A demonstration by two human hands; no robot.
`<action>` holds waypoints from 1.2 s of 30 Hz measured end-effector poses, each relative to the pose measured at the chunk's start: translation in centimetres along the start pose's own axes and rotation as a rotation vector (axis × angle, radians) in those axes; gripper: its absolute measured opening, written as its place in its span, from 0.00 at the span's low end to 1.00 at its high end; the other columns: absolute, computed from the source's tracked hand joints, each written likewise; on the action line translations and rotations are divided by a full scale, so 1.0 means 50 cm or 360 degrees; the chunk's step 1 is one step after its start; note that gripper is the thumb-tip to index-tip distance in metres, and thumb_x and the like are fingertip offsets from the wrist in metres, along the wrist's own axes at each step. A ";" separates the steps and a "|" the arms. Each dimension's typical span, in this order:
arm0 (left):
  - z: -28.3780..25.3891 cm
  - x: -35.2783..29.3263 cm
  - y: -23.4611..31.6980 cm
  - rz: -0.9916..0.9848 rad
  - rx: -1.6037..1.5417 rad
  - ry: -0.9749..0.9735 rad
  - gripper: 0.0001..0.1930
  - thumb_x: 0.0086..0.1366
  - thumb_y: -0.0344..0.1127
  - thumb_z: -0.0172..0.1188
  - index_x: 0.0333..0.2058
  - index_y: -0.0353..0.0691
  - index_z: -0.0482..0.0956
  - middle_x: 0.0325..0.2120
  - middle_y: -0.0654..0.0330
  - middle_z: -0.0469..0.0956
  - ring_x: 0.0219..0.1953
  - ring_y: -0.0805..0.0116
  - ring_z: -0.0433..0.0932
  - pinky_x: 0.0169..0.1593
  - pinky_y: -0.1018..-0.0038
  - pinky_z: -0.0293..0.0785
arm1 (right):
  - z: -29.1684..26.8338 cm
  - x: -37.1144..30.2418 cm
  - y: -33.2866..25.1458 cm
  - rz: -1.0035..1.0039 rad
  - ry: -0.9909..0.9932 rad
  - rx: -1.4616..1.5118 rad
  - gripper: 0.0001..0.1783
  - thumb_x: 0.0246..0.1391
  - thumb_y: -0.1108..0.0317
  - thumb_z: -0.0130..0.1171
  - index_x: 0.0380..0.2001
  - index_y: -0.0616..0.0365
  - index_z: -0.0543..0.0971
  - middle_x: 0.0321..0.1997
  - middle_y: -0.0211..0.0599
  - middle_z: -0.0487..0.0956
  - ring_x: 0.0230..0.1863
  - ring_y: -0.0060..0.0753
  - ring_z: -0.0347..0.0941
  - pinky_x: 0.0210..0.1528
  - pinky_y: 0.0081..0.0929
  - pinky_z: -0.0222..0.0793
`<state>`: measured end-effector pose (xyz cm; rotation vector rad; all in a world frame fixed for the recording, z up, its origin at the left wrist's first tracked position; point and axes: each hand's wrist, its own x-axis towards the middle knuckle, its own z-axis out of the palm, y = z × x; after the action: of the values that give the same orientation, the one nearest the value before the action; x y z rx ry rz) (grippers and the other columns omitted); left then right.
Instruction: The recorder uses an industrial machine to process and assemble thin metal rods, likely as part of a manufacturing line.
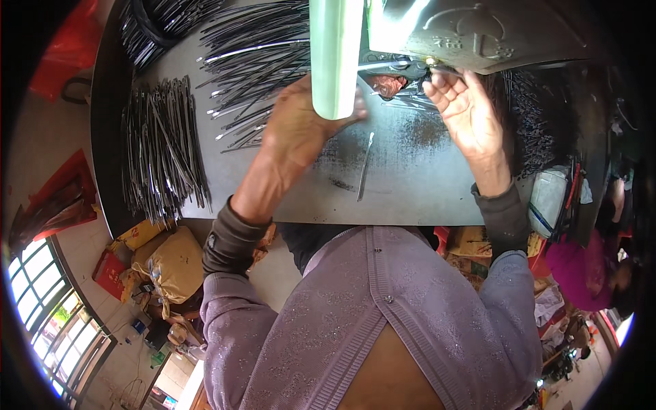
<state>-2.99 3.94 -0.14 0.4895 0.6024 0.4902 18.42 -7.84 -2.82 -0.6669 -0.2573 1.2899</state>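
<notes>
My left hand (pixel 295 128) is raised above the metal table (pixel 417 188). A pale green lamp panel (pixel 333 61) covers part of its fingers, and the visible fingertips are blurred, so any grip is hidden. My right hand (pixel 470 116) has its palm turned up and its fingers apart, with the tips close under a dark metal machine part (pixel 471 34). Between the hands, a thin shiny rod (pixel 383 65) reaches toward the machine, above a crumpled copper-coloured thing (pixel 388 85). One slim dark metal strip (pixel 365 167) lies on the table in front of me.
Bundles of dark metal strips lie at left, one pile (pixel 162 147) near the edge and another (pixel 256 61) farther back. Small dark pieces (pixel 531 126) heap at right beside a white container (pixel 548 198). A yellow sack (pixel 176 263) stands below the table's left side.
</notes>
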 end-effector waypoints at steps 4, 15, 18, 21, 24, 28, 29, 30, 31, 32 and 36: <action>0.042 0.022 -0.027 0.0222 -0.0240 -0.0083 0.11 0.59 0.24 0.50 0.40 0.23 0.67 0.37 0.41 0.72 0.39 0.50 0.75 0.46 0.63 0.76 | -0.009 0.018 0.003 -0.0027 -0.0240 0.0169 0.19 0.60 0.60 0.37 0.44 0.65 0.67 0.41 0.47 0.73 0.45 0.38 0.70 0.54 0.42 0.64; 0.055 0.026 -0.034 0.0402 -0.0184 0.0016 0.08 0.63 0.30 0.46 0.35 0.30 0.63 0.35 0.39 0.71 0.41 0.50 0.73 0.46 0.60 0.74 | 0.005 0.017 0.016 -0.0109 -0.0271 0.0070 0.20 0.60 0.61 0.36 0.45 0.68 0.64 0.43 0.49 0.71 0.45 0.41 0.70 0.54 0.43 0.63; 0.041 0.027 -0.034 0.0408 -0.0166 0.0036 0.08 0.62 0.31 0.47 0.34 0.31 0.63 0.35 0.38 0.71 0.41 0.50 0.73 0.46 0.59 0.74 | 0.005 0.024 0.028 -0.0092 -0.0263 0.0062 0.19 0.60 0.61 0.37 0.44 0.69 0.65 0.42 0.49 0.72 0.45 0.42 0.70 0.54 0.42 0.64; 0.044 0.024 -0.033 0.0420 -0.0156 0.0064 0.08 0.62 0.30 0.47 0.34 0.31 0.63 0.34 0.38 0.71 0.41 0.50 0.73 0.45 0.59 0.74 | 0.004 0.026 0.027 -0.0088 -0.0237 0.0036 0.20 0.60 0.60 0.38 0.44 0.68 0.65 0.42 0.49 0.72 0.45 0.43 0.70 0.53 0.42 0.64; 0.063 0.024 -0.036 0.0470 -0.0058 0.0095 0.07 0.62 0.29 0.46 0.34 0.31 0.62 0.34 0.37 0.70 0.40 0.49 0.74 0.45 0.59 0.74 | 0.008 0.021 0.032 -0.0117 -0.0125 -0.0016 0.20 0.60 0.60 0.37 0.44 0.69 0.65 0.42 0.49 0.72 0.46 0.43 0.70 0.54 0.41 0.64; 0.052 0.023 -0.037 0.0451 -0.0120 0.0093 0.08 0.62 0.29 0.45 0.34 0.30 0.61 0.36 0.35 0.69 0.39 0.48 0.74 0.46 0.60 0.75 | 0.012 0.018 0.031 -0.0117 -0.0071 -0.0056 0.21 0.61 0.59 0.35 0.44 0.70 0.65 0.42 0.50 0.71 0.46 0.45 0.69 0.54 0.41 0.63; 0.056 0.023 -0.037 0.0450 -0.0085 0.0081 0.08 0.62 0.30 0.46 0.34 0.30 0.60 0.37 0.35 0.68 0.40 0.47 0.74 0.46 0.61 0.75 | 0.010 0.017 0.028 -0.0120 -0.0049 -0.0080 0.21 0.61 0.59 0.35 0.44 0.70 0.65 0.43 0.50 0.71 0.46 0.46 0.69 0.54 0.41 0.63; 0.059 0.024 -0.037 0.0446 -0.0050 0.0065 0.08 0.62 0.30 0.46 0.34 0.30 0.60 0.37 0.34 0.68 0.40 0.47 0.74 0.46 0.61 0.75 | 0.010 0.016 0.030 -0.0147 -0.0179 -0.0012 0.21 0.61 0.59 0.36 0.44 0.69 0.65 0.43 0.50 0.72 0.45 0.46 0.69 0.54 0.41 0.63; 0.052 0.023 -0.035 0.0470 -0.0067 0.0032 0.10 0.63 0.30 0.45 0.36 0.27 0.60 0.38 0.34 0.68 0.41 0.46 0.73 0.47 0.60 0.74 | 0.012 0.017 0.037 -0.0178 -0.0306 0.0054 0.21 0.60 0.59 0.36 0.43 0.69 0.65 0.43 0.50 0.72 0.45 0.46 0.70 0.54 0.41 0.63; 0.039 0.026 -0.035 0.0478 -0.0098 -0.0022 0.11 0.63 0.30 0.44 0.38 0.24 0.59 0.39 0.34 0.67 0.42 0.45 0.72 0.48 0.60 0.73 | 0.010 0.015 0.036 -0.0224 -0.0419 0.0098 0.21 0.60 0.59 0.36 0.43 0.69 0.66 0.43 0.50 0.72 0.45 0.46 0.70 0.54 0.41 0.63; 0.041 0.043 -0.021 0.0416 0.0042 0.0124 0.10 0.62 0.29 0.46 0.37 0.26 0.60 0.38 0.34 0.68 0.41 0.44 0.73 0.46 0.60 0.73 | 0.012 0.008 0.032 0.0022 -0.0067 -0.0111 0.21 0.60 0.58 0.36 0.45 0.67 0.65 0.42 0.47 0.71 0.45 0.41 0.69 0.52 0.40 0.64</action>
<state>0.15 3.73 -0.16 0.5795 0.6232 0.7528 16.93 -7.08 -3.34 -0.7022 -0.3339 1.3142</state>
